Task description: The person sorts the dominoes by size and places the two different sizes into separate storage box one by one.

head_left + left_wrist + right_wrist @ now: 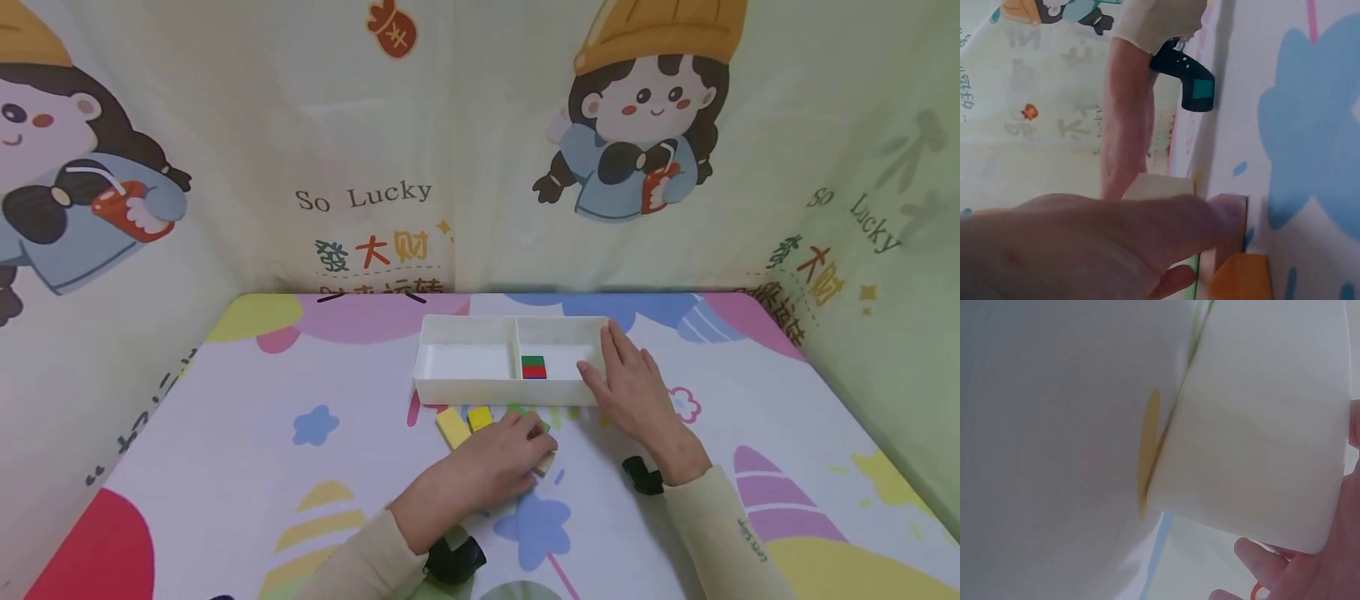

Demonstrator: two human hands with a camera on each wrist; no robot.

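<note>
A long white box (468, 392) with two compartments stands in the middle of the table. At its right end my right hand (633, 392) grips the front corner, thumb over the inside and fingers outside. My left hand (498, 458) is in front of the box, its fingers curled over a small wooden block (545, 463). One fingertip lies on that block (1232, 234) in the left wrist view. Nearby are a green block (545, 427), a yellow cube (480, 418) and a pale yellow block (453, 427). An orange block (1241, 278) shows beside the wooden one.
A green and red block stack (533, 367) sits in the box's right compartment, against the divider (517, 348). Black straps with camera mounts (455, 558) are on both wrists. A patterned cloth (360, 467) covers the table, and printed curtains (487, 167) hang around it.
</note>
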